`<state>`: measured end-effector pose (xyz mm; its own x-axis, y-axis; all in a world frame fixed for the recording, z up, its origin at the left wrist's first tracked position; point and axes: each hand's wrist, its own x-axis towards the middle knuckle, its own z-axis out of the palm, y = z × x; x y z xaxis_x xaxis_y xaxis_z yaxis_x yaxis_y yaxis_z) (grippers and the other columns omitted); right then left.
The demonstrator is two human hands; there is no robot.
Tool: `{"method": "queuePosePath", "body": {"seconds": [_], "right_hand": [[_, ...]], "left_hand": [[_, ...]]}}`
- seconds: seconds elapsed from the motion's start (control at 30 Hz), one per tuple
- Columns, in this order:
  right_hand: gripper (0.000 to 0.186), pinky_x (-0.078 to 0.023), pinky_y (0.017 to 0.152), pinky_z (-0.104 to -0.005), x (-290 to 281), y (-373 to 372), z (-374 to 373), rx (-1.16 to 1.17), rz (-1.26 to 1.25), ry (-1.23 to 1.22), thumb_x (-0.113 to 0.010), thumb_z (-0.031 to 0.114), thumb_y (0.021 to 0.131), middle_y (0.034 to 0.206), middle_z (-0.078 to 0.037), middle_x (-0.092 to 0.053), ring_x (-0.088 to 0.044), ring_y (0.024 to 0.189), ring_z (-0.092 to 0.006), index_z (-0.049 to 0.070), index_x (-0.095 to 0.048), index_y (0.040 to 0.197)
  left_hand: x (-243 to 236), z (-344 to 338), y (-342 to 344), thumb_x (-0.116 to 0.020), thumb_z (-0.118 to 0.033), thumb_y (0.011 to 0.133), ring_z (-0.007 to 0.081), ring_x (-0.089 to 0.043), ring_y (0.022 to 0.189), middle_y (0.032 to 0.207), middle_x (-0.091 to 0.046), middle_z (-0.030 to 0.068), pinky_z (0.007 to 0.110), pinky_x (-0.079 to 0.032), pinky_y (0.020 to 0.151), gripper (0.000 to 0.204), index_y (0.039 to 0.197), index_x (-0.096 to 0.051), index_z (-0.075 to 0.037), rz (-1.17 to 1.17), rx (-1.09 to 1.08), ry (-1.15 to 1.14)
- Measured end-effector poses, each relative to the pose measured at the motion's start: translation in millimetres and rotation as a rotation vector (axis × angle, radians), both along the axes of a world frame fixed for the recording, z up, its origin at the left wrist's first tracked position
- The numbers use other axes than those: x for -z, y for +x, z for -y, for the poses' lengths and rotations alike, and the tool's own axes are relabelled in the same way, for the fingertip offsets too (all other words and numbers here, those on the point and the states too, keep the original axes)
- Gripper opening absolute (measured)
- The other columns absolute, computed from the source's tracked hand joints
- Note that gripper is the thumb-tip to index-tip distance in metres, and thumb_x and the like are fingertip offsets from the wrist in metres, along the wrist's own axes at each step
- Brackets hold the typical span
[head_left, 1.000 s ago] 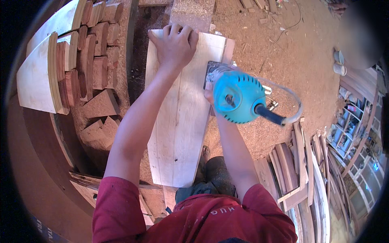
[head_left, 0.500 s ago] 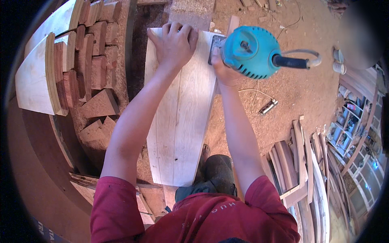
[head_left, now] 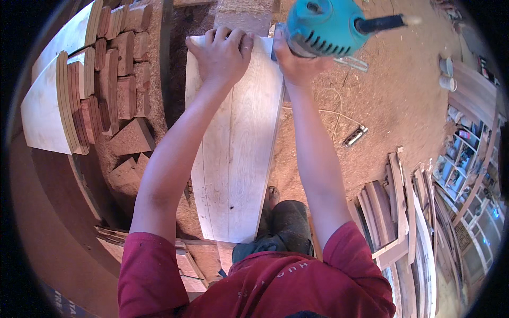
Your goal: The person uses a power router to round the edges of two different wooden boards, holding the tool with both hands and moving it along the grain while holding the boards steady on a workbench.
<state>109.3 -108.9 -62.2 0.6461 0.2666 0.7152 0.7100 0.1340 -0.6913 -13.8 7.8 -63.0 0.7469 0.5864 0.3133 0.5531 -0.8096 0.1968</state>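
A pale wooden panel [head_left: 249,143], made of joined boards and narrowing toward me, lies lengthwise in front of my body. My left hand [head_left: 225,59] rests at its far end, fingers bent over the far edge. Gripped in my right hand [head_left: 301,64] is a teal power router [head_left: 326,24] with a dark cord sleeve pointing right. Its base sits at the panel's far right corner, partly hidden by my hand; whether it touches the wood I cannot tell. A slotted metal piece [head_left: 352,63] shows beyond my right hand.
Stacked curved pale pieces [head_left: 45,108] and reddish wood blocks [head_left: 126,98] stand at left. A power strip [head_left: 355,136] with a cable lies on the dusty floor. Long timber strips [head_left: 405,212] lean at lower right; two small buckets [head_left: 447,83] stand beyond.
The router and my right hand have moved farther away along the panel's right edge, and the slotted metal piece has come into sight. My left hand keeps its place on the far end.
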Motion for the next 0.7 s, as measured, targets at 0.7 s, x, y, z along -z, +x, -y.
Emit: {"method": "queuePosePath", "body": {"seconds": [0.7], "right_hand": [[0.034, -0.058, 0.067, -0.0404, -4.1, -103.2, 394.1, 0.628, -1.404, 0.551, -0.062, 0.043, 0.095, 0.092, -0.009, -0.066, -0.067, 0.077, -0.0252, 0.009, -0.061, 0.105]], "left_hand": [[-36.9, 12.4, 56.4, -0.049, -0.051, 0.104, 0.0377, -0.061, 0.117, 0.12, -0.068, 0.0129, 0.055, -0.041, 0.102, 0.047, 0.112, -0.077, -0.015, -0.176, 0.36, -0.156]]}}
